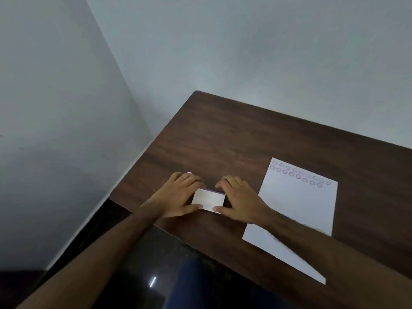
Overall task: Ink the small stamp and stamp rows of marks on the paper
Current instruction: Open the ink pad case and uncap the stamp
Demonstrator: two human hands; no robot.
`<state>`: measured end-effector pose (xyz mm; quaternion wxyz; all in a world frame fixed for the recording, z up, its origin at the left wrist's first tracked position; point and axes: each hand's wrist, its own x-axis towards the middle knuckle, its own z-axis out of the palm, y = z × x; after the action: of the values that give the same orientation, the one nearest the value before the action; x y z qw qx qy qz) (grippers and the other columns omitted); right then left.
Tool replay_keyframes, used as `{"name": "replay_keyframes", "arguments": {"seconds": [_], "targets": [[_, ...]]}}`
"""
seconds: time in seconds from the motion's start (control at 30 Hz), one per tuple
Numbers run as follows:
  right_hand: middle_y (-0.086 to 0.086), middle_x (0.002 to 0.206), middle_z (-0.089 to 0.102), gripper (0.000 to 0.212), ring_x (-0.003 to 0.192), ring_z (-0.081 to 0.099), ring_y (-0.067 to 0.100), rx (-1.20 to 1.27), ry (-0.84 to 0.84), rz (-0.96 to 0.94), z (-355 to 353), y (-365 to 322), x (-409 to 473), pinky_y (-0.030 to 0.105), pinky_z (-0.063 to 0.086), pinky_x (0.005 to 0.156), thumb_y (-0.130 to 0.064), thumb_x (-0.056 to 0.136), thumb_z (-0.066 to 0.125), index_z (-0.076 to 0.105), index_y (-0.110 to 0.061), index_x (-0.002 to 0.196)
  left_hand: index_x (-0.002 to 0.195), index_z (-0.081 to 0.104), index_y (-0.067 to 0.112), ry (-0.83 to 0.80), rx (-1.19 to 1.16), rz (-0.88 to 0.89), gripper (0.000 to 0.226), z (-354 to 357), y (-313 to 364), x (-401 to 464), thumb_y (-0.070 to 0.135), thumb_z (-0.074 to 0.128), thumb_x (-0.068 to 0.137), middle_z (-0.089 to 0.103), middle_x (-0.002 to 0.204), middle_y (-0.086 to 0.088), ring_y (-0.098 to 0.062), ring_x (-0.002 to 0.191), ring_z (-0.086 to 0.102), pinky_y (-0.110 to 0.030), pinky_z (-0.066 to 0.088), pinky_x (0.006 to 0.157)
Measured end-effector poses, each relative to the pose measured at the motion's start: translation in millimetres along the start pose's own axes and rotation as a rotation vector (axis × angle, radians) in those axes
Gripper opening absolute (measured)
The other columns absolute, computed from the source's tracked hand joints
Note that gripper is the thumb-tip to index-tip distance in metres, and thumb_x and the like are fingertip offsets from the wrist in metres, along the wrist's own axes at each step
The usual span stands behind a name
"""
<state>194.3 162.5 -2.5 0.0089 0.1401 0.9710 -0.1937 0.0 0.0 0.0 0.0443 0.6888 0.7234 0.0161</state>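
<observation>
— Fingertips (197,180) first: what are they doing?

— Those of the left hand (178,195) curl over the far left edge of a small white box (208,199), with the thumb pressed against its near corner. The right hand (239,200) mirrors that, fingers on the far right edge and thumb at the near right corner. Both hands grasp the box between them, neither clenched into a fist nor hanging loose

— Why two hands on so small a thing?

— My guess is that it is the ink pad case, with a purple rim showing along its far edge, and one hand steadies it while the other works the lid. Whether it is being opened or closed I cannot tell

— And the stamp?

— I cannot pick it out. A small pale tip shows just beyond the left fingers, too small to name

— Where is the paper?

— Paper (298,204) lies to the right of the box on the brown table (223,134), near it but apart, with the right forearm crossing its near part. It sits within easy reach of the pad, likely so the stamping hand travels little. Two rows of ring marks (298,175) run along its far edge, the rest is blank, so much remains to do
</observation>
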Motion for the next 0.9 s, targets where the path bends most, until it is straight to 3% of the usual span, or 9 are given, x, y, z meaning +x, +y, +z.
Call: {"name": "replay_keyframes", "arguments": {"seconds": [0.2,0.3,0.43,0.6,0.77,0.9], "targets": [[-0.008,0.129,0.054,0.061,0.110,0.051,0.009,0.008,0.102,-0.087,41.1,9.4,-1.0,0.018,0.033,0.088,-0.072,0.083,0.052,0.051,-0.028,0.124,0.133,0.051,0.030,0.124,-0.055,0.080,0.057,45.0,-9.4,-2.2,0.068,0.047,0.090,0.054,0.136,0.012,-0.010,0.130,0.045,-0.038,0.020,0.112],[-0.006,0.131,0.054,0.058,0.112,0.050,0.011,-0.016,0.178,-0.125,54.3,14.0,-2.0,0.022,0.041,0.092,-0.066,0.085,0.056,0.053,-0.026,0.126,0.130,0.054,0.029,0.227,-0.076,0.103,0.053,60.0,-13.7,-0.4,0.063,0.051,0.090,0.056,0.131,0.012,-0.009,0.128,0.047,-0.037,0.023,0.110],[-0.007,0.132,0.053,0.055,0.115,0.048,0.010,-0.028,0.208,-0.159,58.9,16.3,-1.0,0.020,0.038,0.095,-0.062,0.086,0.059,0.054,-0.026,0.127,0.131,0.054,0.031,0.262,-0.051,0.131,0.052,71.3,-18.0,-0.6,0.066,0.049,0.092,0.055,0.132,0.014,-0.005,0.126,0.045,-0.029,0.030,0.100],[-0.005,0.124,0.054,0.050,0.107,0.049,0.011,-0.059,0.230,-0.202,59.2,16.7,-3.9,0.027,0.047,0.091,-0.059,0.086,0.061,0.056,-0.025,0.123,0.128,0.056,0.031,0.351,-0.073,0.178,0.050,72.2,-20.6,-4.1,0.064,0.053,0.091,0.057,0.128,0.015,-0.003,0.121,0.048,-0.026,0.034,0.093],[-0.006,0.124,0.057,0.047,0.110,0.051,0.010,-0.077,0.230,-0.146,57.8,5.5,-17.3,0.030,0.048,0.093,-0.054,0.088,0.064,0.059,-0.025,0.125,0.135,0.051,0.030,0.366,-0.222,0.172,0.056,68.0,-11.9,-13.8,0.054,0.066,0.086,0.059,0.127,0.016,-0.002,0.116,0.052,-0.031,0.037,0.098],[-0.004,0.123,0.067,0.041,0.109,0.060,0.012,-0.072,0.219,-0.114,50.8,-5.5,-25.3,0.036,0.051,0.094,-0.046,0.095,0.057,0.064,-0.022,0.128,0.146,0.038,0.033,0.338,-0.419,0.125,0.080,66.3,-8.1,-21.4,0.050,0.076,0.079,0.063,0.121,0.018,-0.004,0.113,0.058,-0.042,0.040,0.105]]}}
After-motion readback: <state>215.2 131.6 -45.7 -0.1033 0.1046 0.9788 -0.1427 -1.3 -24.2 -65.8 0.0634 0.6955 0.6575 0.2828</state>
